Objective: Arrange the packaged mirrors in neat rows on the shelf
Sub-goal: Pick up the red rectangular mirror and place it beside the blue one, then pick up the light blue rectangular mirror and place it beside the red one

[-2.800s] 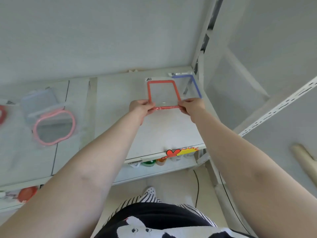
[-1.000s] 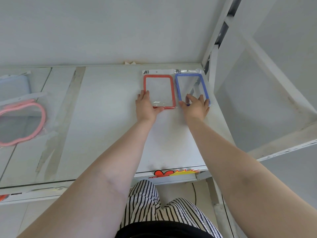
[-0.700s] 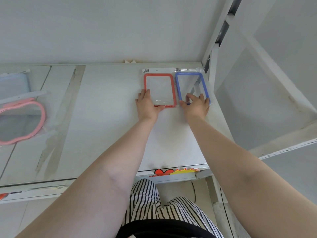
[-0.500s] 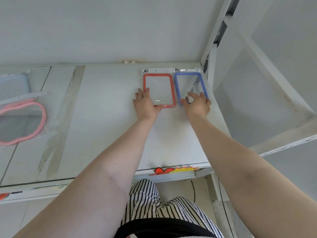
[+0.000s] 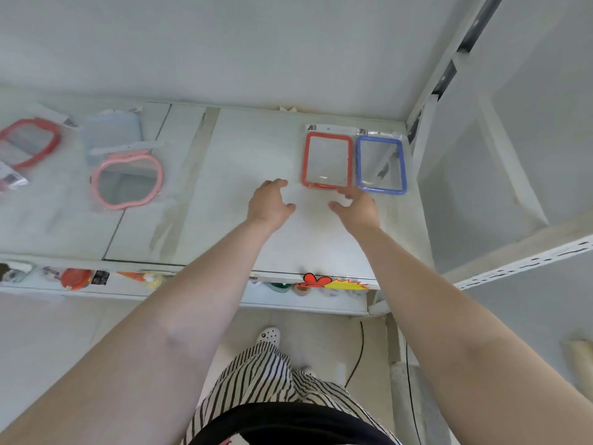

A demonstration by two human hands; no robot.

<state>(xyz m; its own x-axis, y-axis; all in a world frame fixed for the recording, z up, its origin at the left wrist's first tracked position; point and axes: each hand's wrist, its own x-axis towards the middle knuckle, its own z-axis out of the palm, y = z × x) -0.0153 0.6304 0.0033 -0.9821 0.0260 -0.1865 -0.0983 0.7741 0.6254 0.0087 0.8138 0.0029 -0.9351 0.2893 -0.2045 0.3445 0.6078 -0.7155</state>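
A red-framed rectangular mirror (image 5: 327,161) in clear packaging lies flat at the back right of the white shelf (image 5: 244,175). Right beside it lies a blue-framed mirror (image 5: 381,165), their edges parallel. My left hand (image 5: 269,203) hovers just left and in front of the red one, fingers apart, holding nothing. My right hand (image 5: 356,206) is in front of the two mirrors, fingers spread and empty, its fingertips close to the red frame's lower edge. Further left on the shelf lie a pink rounded mirror (image 5: 127,179), a pale blue packaged item (image 5: 110,133) and a red rounded mirror (image 5: 29,141).
An upright shelf post (image 5: 426,101) and side panel close off the right end. Small coloured goods sit on the lower shelf (image 5: 77,279), behind a red and yellow sticker (image 5: 330,282) on the front edge. Floor and a cable lie below.
Both hands have let go of the red and blue mirrors and pulled back towards me. The view has shifted, showing more of the shelf's left side.
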